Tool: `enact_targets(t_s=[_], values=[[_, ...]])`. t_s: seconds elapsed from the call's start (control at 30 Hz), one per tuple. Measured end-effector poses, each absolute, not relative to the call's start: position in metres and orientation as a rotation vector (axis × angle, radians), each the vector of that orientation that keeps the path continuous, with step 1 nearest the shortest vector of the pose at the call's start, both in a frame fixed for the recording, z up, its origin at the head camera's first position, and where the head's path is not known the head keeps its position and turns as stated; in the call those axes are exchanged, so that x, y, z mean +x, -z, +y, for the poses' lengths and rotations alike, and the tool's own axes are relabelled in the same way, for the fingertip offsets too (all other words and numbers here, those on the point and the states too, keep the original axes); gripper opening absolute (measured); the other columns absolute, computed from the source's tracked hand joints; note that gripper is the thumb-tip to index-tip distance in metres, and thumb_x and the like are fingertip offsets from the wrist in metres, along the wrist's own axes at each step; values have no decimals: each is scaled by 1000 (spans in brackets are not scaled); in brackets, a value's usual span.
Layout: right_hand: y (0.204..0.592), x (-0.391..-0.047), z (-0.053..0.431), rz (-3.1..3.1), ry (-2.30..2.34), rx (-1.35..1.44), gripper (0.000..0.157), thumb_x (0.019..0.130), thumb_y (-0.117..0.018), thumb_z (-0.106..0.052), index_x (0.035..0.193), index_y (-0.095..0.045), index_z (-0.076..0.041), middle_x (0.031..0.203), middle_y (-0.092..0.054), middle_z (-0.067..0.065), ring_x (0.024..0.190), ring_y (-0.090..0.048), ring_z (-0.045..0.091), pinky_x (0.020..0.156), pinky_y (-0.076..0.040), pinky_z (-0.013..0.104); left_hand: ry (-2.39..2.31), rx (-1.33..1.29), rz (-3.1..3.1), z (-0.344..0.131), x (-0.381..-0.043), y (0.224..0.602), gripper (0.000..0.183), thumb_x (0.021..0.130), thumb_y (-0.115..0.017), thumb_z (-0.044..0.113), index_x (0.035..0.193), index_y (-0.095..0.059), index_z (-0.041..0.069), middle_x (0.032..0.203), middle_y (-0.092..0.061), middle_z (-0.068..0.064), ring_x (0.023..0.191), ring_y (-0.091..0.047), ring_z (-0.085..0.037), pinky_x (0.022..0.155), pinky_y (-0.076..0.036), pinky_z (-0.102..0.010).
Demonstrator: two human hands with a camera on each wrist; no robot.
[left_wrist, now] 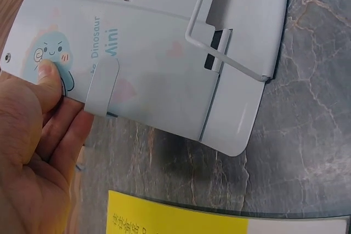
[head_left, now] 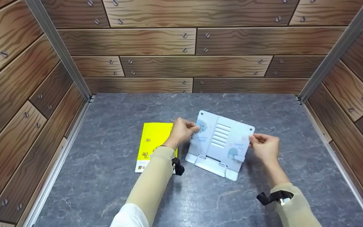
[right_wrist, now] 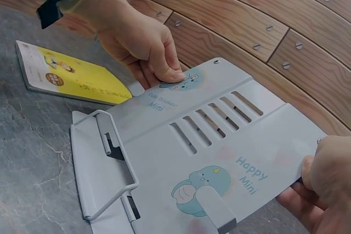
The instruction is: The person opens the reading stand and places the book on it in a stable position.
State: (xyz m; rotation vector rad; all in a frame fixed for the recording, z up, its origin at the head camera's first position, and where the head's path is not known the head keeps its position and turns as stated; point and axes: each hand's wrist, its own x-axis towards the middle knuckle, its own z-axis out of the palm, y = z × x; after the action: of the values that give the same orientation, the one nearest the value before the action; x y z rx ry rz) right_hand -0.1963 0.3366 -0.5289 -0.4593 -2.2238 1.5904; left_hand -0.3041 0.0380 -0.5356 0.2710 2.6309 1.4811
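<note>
A white metal book stand (head_left: 221, 135) with printed blue dinosaurs, a row of slots and a wire holder at its lower ledge leans upright on the table. My left hand (head_left: 183, 130) pinches its left edge, the thumb over a dinosaur print in the left wrist view. The right hand (head_left: 266, 146) grips the opposite edge, with fingers behind the panel in the right wrist view. Small page clips (left_wrist: 103, 86) stick out at both sides. A yellow book (head_left: 153, 138) lies flat to the left of the stand, partly hidden under my left forearm.
The grey marbled table (head_left: 115, 195) is bordered by wood-print walls (head_left: 156, 41) at the back and both sides. Metal rails (head_left: 58, 173) run along its side edges. Black straps (head_left: 177, 166) with cameras sit on both wrists.
</note>
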Motion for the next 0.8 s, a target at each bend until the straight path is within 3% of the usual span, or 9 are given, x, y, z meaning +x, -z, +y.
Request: enact_targets(t_s=[0.5, 0.67, 0.8], values=[[521, -207, 344, -2348, -1551, -494, 26, 100, -71, -1, 120, -71, 16, 108, -74, 31, 73, -76, 15, 73, -65, 33, -1549, 299, 2600, 36, -297, 538, 20, 98, -79, 21, 106, -84, 4, 95, -79, -3, 85, -72, -12, 72, -60, -28], [521, -211, 344, -2354, -1554, -503, 26, 100, -70, 0, 119, -71, 16, 107, -74, 30, 71, -74, 11, 73, -65, 33, -1582, 302, 2599, 36, -294, 542, 18, 97, -81, 19, 104, -84, 2, 90, -78, -2, 75, -69, -9, 65, -58, -24], [521, -214, 344, -2324, -1606, -469, 25, 99, -70, 2, 118, -70, 19, 103, -74, 29, 69, -73, 9, 71, -64, 31, -1594, 326, 2619, 36, -293, 544, 16, 97, -81, 19, 96, -85, 4, 81, -75, -1, 65, -60, -7, 58, -50, -21]])
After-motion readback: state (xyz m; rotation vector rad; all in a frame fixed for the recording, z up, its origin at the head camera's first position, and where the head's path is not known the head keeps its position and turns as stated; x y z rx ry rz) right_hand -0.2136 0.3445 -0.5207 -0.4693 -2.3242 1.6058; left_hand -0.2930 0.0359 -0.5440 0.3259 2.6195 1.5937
